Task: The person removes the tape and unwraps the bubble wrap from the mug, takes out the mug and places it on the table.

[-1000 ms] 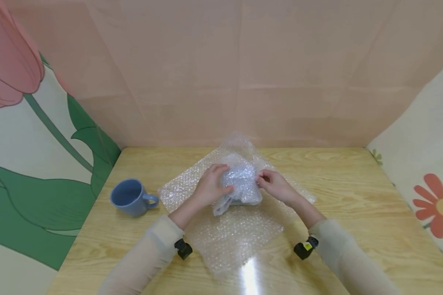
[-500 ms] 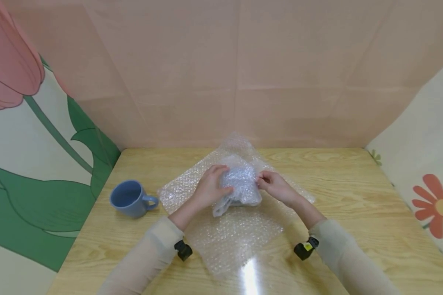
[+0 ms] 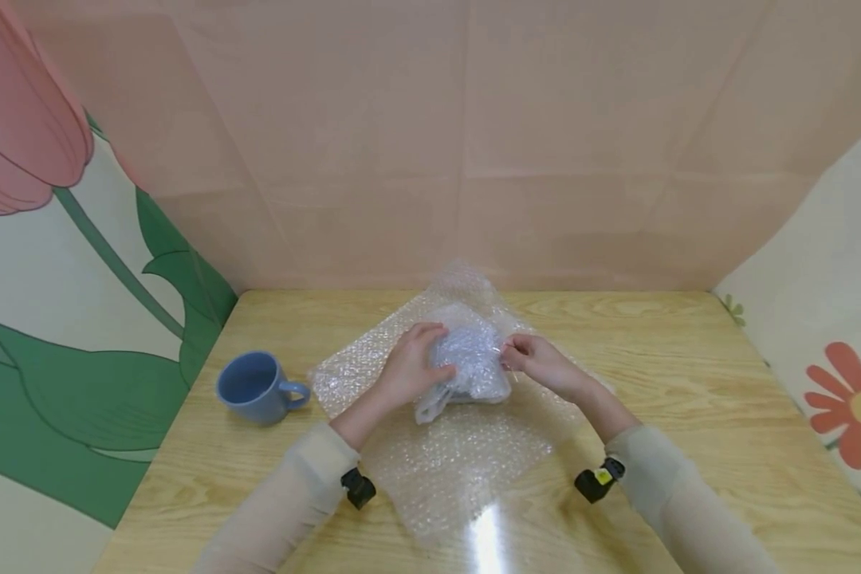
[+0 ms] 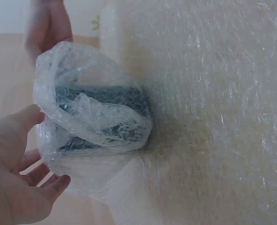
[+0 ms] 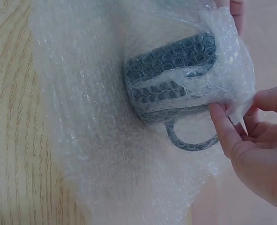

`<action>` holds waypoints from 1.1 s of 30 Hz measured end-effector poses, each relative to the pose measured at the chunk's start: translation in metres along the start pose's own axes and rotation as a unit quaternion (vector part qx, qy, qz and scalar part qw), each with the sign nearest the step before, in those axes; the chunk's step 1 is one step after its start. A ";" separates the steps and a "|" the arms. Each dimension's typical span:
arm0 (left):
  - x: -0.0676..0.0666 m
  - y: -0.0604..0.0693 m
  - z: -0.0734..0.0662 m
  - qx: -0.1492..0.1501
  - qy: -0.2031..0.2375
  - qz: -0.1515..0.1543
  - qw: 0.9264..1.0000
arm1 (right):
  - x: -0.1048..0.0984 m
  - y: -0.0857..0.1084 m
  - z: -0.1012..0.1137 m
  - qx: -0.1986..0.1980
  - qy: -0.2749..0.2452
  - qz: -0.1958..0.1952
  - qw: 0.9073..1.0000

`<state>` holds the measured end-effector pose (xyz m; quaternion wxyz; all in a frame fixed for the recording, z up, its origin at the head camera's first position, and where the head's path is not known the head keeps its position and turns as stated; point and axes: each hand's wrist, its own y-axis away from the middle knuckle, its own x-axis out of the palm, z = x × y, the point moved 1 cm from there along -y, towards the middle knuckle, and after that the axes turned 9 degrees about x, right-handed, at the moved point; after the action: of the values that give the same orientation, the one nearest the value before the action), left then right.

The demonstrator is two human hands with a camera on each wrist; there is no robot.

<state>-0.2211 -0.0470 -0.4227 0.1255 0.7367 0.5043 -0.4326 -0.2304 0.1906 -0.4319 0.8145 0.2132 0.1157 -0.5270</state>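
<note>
A dark blue-looking mug (image 5: 166, 70) lies wrapped in bubble wrap, its handle (image 5: 191, 146) showing through the film in the right wrist view. My left hand (image 3: 405, 368) grips the left side of this bundle (image 3: 473, 359), thumb and fingers spread around it. On the other side, my right hand (image 3: 545, 367) pinches a flap of the wrap (image 5: 239, 105) between thumb and fingers. Folded layers of film cover the mug's mouth in the left wrist view. Beneath the bundle spreads a larger bubble wrap sheet (image 3: 466, 462).
An unwrapped blue mug (image 3: 261, 388) stands upright on the left of the wooden table (image 3: 689, 399), handle toward the sheet. Behind the table hangs a plain pinkish backdrop (image 3: 466, 143). Floral panels (image 3: 100, 414) flank both sides.
My right hand has shifted slightly at the bundle's right side, and a thin clear edge of film now shows at its fingertips. The left hand keeps its hold.
</note>
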 end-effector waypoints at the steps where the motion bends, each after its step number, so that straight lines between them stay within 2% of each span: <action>1: 0.000 0.000 0.000 0.001 0.000 0.000 1.000 | 0.000 0.000 0.001 0.001 0.002 0.002 1.000; 7: -0.001 0.000 -0.001 -0.001 0.002 0.003 1.000 | 0.000 0.000 0.001 0.012 -0.013 0.011 1.000; 22: -0.003 0.001 -0.004 -0.005 -0.011 0.005 1.000 | -0.001 -0.002 -0.003 0.009 -0.060 0.024 0.998; 30: -0.004 0.004 -0.010 -0.004 -0.040 0.006 0.999 | -0.001 0.001 -0.002 -0.002 -0.085 0.031 0.996; 33: -0.004 0.004 -0.012 -0.001 -0.064 0.007 0.998 | -0.002 0.001 -0.002 -0.003 -0.087 0.030 0.996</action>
<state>-0.2115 -0.0437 -0.4135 0.1611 0.7108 0.4907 -0.4776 -0.2303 0.1933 -0.4329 0.8376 0.1674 0.0395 -0.5185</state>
